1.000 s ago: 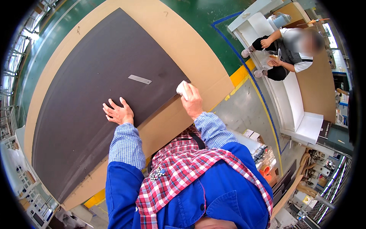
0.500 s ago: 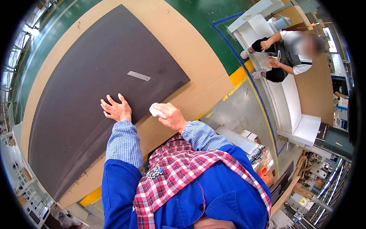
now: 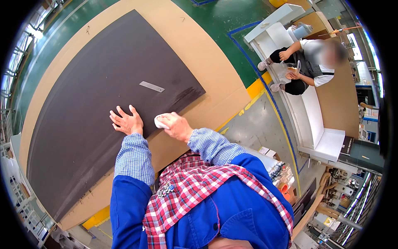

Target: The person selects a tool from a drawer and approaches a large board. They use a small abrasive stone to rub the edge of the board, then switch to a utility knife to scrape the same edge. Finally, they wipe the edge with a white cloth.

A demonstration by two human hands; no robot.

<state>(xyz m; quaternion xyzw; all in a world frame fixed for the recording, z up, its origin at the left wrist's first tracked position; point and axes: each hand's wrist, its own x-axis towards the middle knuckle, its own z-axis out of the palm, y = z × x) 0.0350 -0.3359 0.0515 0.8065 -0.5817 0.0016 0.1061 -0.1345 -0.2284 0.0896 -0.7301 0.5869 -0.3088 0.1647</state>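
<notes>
A large dark grey panel [image 3: 95, 79], shaped like a wedge with one curved side, lies on a brown cardboard sheet [image 3: 215, 79]. My left hand [image 3: 128, 121] rests flat on the panel near its close edge, fingers spread. Closed round a white wad of cloth [image 3: 160, 122], my right hand [image 3: 179, 127] holds it against the panel at that same edge. A small flat metal blade [image 3: 152, 86] lies on the panel beyond both hands. Dark, wet-looking streaks [image 3: 186, 96] mark the surface near the right corner.
At the right a person [image 3: 306, 62] sits on a white bench-like piece [image 3: 309, 108], holding food in a bag. Boxes and an orange object [image 3: 286, 191] stand by my right side. Green floor [image 3: 236, 54] with blue and yellow lines borders the cardboard.
My right hand has moved slightly left and inward along the panel's edge with the cloth. Dark streaks now show near the right corner. My left hand has stayed in place.
</notes>
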